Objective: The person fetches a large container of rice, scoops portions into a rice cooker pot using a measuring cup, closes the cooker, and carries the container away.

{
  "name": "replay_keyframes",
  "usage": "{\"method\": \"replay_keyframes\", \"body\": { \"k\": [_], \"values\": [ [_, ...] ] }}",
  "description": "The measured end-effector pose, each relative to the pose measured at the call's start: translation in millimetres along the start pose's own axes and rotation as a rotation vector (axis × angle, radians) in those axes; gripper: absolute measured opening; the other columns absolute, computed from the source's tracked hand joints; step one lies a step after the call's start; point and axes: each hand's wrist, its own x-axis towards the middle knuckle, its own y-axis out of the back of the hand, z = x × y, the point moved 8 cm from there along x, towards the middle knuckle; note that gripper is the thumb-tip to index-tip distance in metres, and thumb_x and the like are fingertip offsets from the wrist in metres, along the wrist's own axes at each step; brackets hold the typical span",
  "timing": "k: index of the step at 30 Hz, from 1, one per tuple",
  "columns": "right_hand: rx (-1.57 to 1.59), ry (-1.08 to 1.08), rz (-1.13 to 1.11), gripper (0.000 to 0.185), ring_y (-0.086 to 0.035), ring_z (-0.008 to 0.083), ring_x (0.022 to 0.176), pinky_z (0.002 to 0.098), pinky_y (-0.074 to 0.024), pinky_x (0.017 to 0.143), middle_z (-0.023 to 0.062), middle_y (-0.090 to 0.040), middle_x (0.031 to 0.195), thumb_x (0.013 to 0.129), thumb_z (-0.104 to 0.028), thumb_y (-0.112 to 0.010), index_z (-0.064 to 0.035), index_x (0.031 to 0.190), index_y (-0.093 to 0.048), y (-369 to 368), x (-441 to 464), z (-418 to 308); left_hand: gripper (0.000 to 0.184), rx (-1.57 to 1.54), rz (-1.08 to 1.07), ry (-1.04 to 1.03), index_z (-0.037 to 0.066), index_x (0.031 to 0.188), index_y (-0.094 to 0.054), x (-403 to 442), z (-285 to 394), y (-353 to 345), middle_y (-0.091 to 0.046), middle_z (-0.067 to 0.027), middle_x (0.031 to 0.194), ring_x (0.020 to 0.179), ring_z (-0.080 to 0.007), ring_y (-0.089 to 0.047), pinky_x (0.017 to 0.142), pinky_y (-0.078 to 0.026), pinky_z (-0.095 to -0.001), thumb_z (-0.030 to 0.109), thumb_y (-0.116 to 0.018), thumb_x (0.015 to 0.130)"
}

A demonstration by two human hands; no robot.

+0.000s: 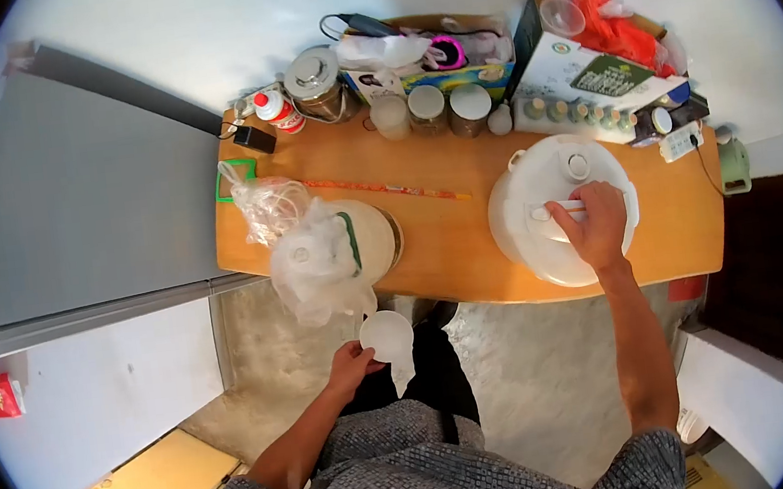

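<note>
My left hand (pixel 355 365) pinches the rim of a small white cup (pixel 387 336), held in front of the table's near edge. The cup's contents, if any, cannot be made out. On the right of the table stands a round white rice cooker (pixel 529 219) with a steam vent on its lid. My right hand (pixel 595 224) grips the cooker's lid handle (pixel 552 214), thumb lying along it near the latch. Near my left hand, a large pale container (pixel 374 240) stands at the table edge, partly covered by a crumpled clear plastic bag (pixel 312 265).
A wooden table (pixel 455 247) holds several jars (pixel 427 105), a metal canister (pixel 315 79), a red-and-white bottle (pixel 278 112) and a long patterned stick (pixel 385 187). Two filled boxes, one white (pixel 579 112), stand against the wall. A grey refrigerator (pixel 97 201) borders the left.
</note>
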Motion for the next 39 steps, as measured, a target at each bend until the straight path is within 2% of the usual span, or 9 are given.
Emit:
{"method": "replay_keyframes", "body": {
  "k": [6, 11, 14, 17, 23, 26, 32, 35, 39],
  "values": [
    [-0.017, 0.025, 0.013, 0.034, -0.055, 0.0333, 0.08, 0.0431, -0.0411, 0.072, 0.0116, -0.059, 0.083, 0.077, -0.031, -0.08, -0.0053, 0.087, -0.06, -2, -3, -8, 0.031, -0.096, 0.0, -0.077, -0.01, 0.118, -0.052, -15, -2, 29, -0.061, -0.0178, 0.109, 0.096, -0.0264, -0.066, 0.079, -0.061, -0.036, 0.008, -0.058, 0.094],
    [0.106, -0.121, 0.156, 0.032, -0.059, 0.0328, 0.108, 0.0419, -0.0454, 0.095, 0.0163, -0.063, 0.115, 0.083, -0.009, -0.074, -0.003, 0.112, -0.062, 4, -9, -96, 0.034, -0.08, 0.001, -0.142, -0.012, 0.12, -0.051, 1, -16, 35, -0.062, -0.0185, 0.11, 0.092, -0.0257, -0.068, 0.074, -0.062, -0.0344, 0.007, -0.06, 0.093],
    [0.813, -0.566, -0.141, 0.028, -0.062, 0.0138, 0.094, 0.0273, -0.0478, 0.085, 0.0042, -0.068, 0.104, 0.093, -0.019, -0.068, -0.0009, 0.113, -0.065, -62, -26, -150, 0.033, -0.013, -0.022, -0.229, -0.011, 0.115, -0.056, 46, -18, 6, -0.066, -0.0176, 0.102, 0.081, -0.0239, -0.07, 0.069, -0.061, -0.0318, 0.008, -0.063, 0.09],
    [1.25, -0.84, -0.452, 0.022, -0.061, 0.0093, 0.09, 0.0248, -0.0482, 0.079, 0.0025, -0.067, 0.1, 0.1, -0.023, -0.058, -0.0034, 0.107, -0.066, -120, -30, -214, 0.028, -0.032, -0.088, -0.216, -0.011, 0.111, -0.059, 74, -3, -38, -0.065, -0.0182, 0.102, 0.077, -0.0219, -0.07, 0.069, -0.062, -0.0334, 0.008, -0.061, 0.092],
    [1.541, -1.074, -0.421, 0.02, -0.059, 0.0059, 0.085, 0.0225, -0.0462, 0.075, 0.0006, -0.067, 0.094, 0.1, -0.021, -0.057, -0.0032, 0.104, -0.065, -122, -3, -265, 0.037, 0.033, 0.094, -0.478, 0.007, 0.117, -0.064, 127, 25, -90, -0.071, -0.0139, 0.108, 0.094, -0.0322, -0.068, 0.082, -0.053, -0.0399, 0.026, -0.066, 0.086],
    [1.423, -1.004, -0.581, 0.024, -0.059, 0.0118, 0.094, 0.029, -0.047, 0.085, 0.0029, -0.065, 0.108, 0.102, -0.02, -0.052, -0.0028, 0.116, -0.06, -131, -6, -248, 0.037, 0.041, 0.09, -0.578, 0.007, 0.118, -0.064, 140, 40, -103, -0.069, -0.0136, 0.112, 0.097, -0.0308, -0.068, 0.083, -0.053, -0.0393, 0.027, -0.066, 0.087],
    [1.487, -0.996, -0.697, 0.023, -0.059, 0.0119, 0.094, 0.0283, -0.0465, 0.084, 0.0019, -0.064, 0.101, 0.101, -0.026, -0.051, -0.006, 0.108, -0.061, -126, 11, -255, 0.038, -0.027, 0.0, -0.644, 0.009, 0.119, -0.064, 134, 56, -106, -0.065, -0.013, 0.121, 0.102, -0.0281, -0.066, 0.084, -0.053, -0.038, 0.03, -0.067, 0.088],
    [1.573, -1.066, -0.762, 0.018, -0.053, 0.0066, 0.07, 0.022, -0.0397, 0.059, -0.0022, -0.062, 0.084, 0.1, -0.022, -0.054, -0.0071, 0.103, -0.064, -125, 21, -270, 0.038, -0.113, -0.068, -0.552, 0.009, 0.12, -0.064, 117, 41, -97, -0.063, -0.0128, 0.126, 0.104, -0.0268, -0.065, 0.084, -0.053, -0.0374, 0.031, -0.067, 0.089],
    [1.54, -1.078, -0.862, 0.017, -0.049, 0.0061, 0.058, 0.0194, -0.0337, 0.048, -0.001, -0.061, 0.081, 0.098, -0.024, -0.057, -0.0078, 0.1, -0.064, -119, 27, -286, 0.035, -0.456, -0.053, -0.15, 0.003, 0.117, -0.063, 93, -52, -47, -0.066, -0.0109, 0.109, 0.098, -0.0181, -0.066, 0.082, -0.054, -0.0324, 0.028, -0.065, 0.093]
  ]
}}
